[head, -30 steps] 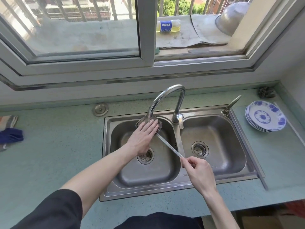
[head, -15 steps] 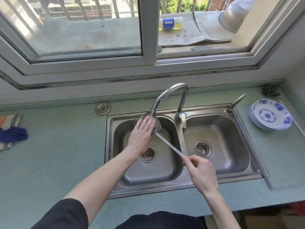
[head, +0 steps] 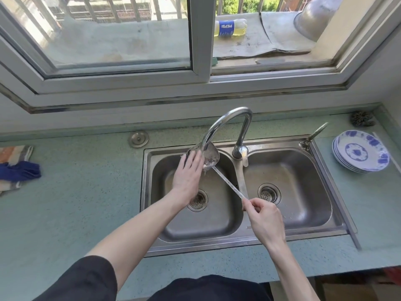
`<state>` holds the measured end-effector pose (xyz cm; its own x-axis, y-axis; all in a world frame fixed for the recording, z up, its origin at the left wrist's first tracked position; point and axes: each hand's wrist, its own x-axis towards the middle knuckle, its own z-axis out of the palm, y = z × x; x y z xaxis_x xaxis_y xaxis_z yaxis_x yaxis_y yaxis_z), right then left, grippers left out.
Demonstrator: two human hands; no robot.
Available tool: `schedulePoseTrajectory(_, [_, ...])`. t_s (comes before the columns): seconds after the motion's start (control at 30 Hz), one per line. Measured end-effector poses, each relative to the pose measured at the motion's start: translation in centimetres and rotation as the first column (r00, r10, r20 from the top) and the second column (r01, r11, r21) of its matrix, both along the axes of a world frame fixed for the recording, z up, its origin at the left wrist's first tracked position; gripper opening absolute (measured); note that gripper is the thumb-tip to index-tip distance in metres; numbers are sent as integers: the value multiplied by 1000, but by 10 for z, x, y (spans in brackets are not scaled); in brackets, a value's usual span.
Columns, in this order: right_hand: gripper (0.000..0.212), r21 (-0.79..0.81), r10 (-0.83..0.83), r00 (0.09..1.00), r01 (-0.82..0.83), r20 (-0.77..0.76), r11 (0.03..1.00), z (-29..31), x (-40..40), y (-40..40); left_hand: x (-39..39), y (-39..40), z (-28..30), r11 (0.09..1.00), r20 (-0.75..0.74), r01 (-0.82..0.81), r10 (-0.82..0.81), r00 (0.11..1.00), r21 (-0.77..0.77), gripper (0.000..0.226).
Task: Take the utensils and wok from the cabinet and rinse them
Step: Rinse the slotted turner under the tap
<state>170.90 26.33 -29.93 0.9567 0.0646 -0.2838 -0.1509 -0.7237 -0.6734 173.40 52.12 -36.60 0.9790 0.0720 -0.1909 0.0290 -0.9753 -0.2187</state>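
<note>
1. Spatula (head: 211,156) first: our right hand (head: 263,221) has its fingers (head: 249,206) curled round the end of the long thin handle, pinching it over the divider between the two basins.
2. Our left hand (head: 187,175) lies flat, fingers straight and together, pressed on the left part of the metal blade.
3. So the blade sits under the faucet (head: 225,124) spout, at the back edge of the left basin of the sink (head: 217,242), with water running over it.
4. Handle slants from there down toward the sink's front edge.
5. Further out on the green counter (head: 86,203): a stack of blue-and-white plates (head: 361,152) by the sink's right edge, some cloths (head: 17,170) at the far left edge.
</note>
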Motion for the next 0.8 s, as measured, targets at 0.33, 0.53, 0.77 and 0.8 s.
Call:
schedulePoseTrajectory(0.33, [36,-13,-18,999,19,44,1000,-4,4,11,-5,-5,-4,993,-17,-120,120,993,-19,90])
schedulePoseTrajectory(0.53, [36,-67,-6,999,9,44,998,-12,12,13,-14,-12,-15,1000,-78,-13,12,997,-22,83])
schedulePoseTrajectory(0.77, [39,5,0,1000,0,4,1000,-11,5,7,9,18,2,995,-31,31,-28,999,93,80])
schedulePoseTrajectory(0.8, [39,2,-10,1000,10,8,1000,-12,4,9,9,16,2,997,-36,22,-19,999,76,79])
